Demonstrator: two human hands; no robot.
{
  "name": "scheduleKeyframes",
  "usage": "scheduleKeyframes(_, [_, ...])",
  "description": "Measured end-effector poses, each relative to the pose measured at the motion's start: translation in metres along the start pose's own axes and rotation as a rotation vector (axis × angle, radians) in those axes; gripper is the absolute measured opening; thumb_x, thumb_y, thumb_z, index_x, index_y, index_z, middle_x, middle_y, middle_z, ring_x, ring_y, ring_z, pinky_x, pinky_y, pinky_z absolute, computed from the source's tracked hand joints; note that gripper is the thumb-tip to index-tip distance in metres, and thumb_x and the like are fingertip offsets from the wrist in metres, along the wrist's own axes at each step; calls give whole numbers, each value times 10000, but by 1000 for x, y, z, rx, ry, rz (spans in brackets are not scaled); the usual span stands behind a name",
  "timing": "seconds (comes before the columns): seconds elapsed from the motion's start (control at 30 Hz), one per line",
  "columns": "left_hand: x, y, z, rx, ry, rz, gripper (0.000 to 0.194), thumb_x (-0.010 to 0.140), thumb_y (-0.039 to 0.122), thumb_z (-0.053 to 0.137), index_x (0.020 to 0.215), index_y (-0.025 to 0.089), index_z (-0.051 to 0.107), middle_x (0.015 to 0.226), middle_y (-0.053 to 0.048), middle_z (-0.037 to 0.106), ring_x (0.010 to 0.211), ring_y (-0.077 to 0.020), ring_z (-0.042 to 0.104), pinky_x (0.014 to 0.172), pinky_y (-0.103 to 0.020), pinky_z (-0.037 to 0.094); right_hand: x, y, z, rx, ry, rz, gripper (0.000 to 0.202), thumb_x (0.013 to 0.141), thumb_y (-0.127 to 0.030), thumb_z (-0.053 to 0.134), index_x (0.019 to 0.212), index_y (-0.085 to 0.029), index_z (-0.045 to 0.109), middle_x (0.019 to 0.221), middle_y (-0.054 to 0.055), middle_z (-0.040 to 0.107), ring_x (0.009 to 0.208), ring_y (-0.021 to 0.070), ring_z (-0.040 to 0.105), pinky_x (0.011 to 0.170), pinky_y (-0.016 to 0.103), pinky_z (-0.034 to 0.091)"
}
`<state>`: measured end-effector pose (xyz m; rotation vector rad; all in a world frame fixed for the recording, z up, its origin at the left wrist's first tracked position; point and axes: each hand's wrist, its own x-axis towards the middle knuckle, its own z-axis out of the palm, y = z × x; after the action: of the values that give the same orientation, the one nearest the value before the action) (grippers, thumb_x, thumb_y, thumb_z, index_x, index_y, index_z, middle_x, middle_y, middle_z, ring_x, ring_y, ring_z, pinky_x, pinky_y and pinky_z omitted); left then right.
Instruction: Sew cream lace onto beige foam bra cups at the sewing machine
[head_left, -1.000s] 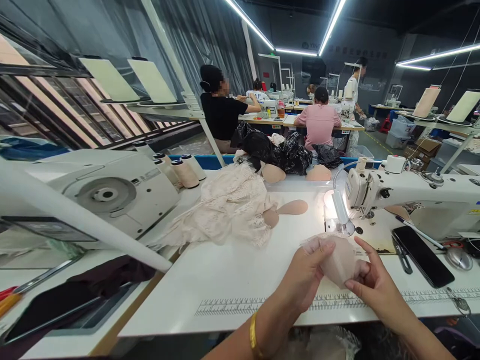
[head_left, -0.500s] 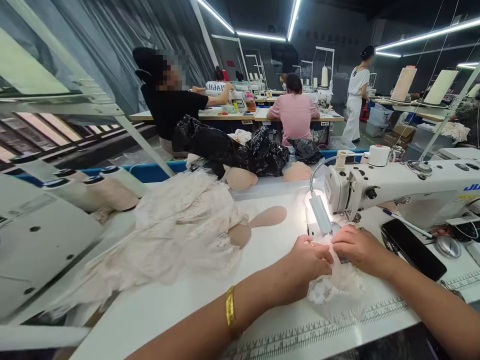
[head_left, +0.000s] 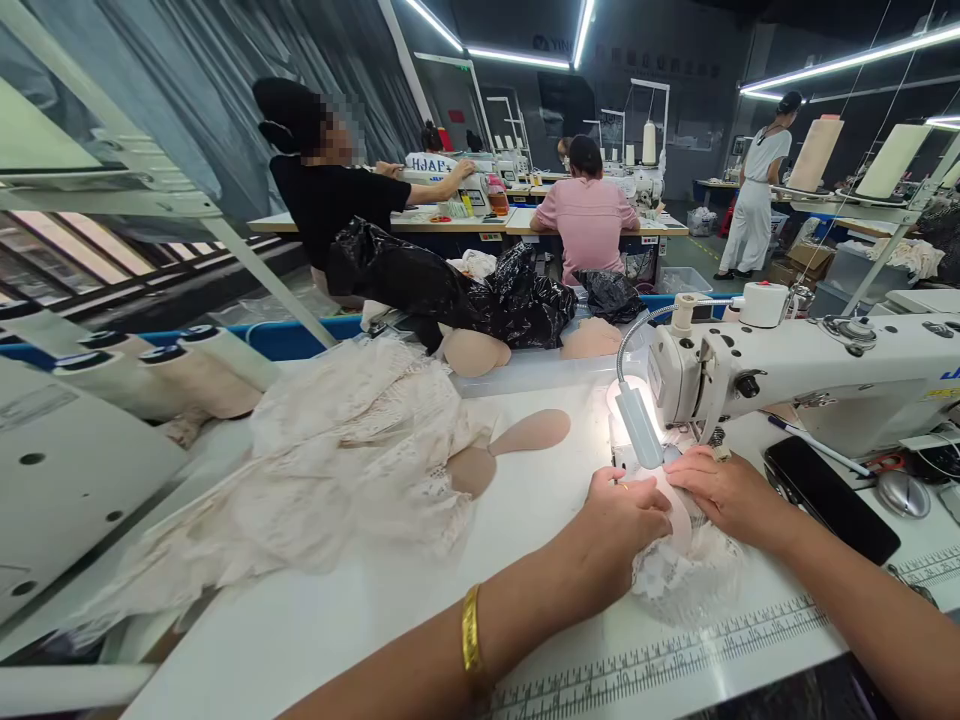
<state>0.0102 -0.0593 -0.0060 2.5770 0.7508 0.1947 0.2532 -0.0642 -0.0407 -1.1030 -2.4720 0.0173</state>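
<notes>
White lace fabric (head_left: 690, 580) with a smooth pale pink piece (head_left: 679, 522) on it lies bunched at the head of a white sewing machine (head_left: 795, 365). My left hand (head_left: 626, 525), with a ring and a gold bracelet, is closed on the left side of this fabric, fingertips pinching it. From the right, my right hand (head_left: 731, 495) grips the same fabric with bent fingers just below the needle area. A small lamp (head_left: 640, 425) lights the spot and partly hides the needle and presser foot.
Left of my hands lies a heap of cream lace (head_left: 337, 450) with beige pads (head_left: 532, 432) beside it. A black phone (head_left: 832, 497) rests at right. Thread cones (head_left: 217, 375) stand far left; a printed ruler (head_left: 675, 655) runs along the front edge. Co-workers sit beyond black plastic bags (head_left: 525, 300).
The lace below my hands has shifted slightly right, and more of the pink piece shows. Both hands stay on the fabric. The view has shifted a little; a walking person appears farther right.
</notes>
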Motion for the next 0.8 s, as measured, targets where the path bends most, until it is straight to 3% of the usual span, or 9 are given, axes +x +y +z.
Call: scheduleKeyframes(0.8, [0, -4, 3, 30, 55, 18, 526, 490, -88, 558, 904, 197, 712, 1229, -21, 686, 934, -198, 650, 1025, -484, 343, -1, 2, 1, -28, -53, 91, 380, 939, -16, 496, 1094, -288, 711, 1006, 23, 758, 949, 233, 649, 766, 345, 494])
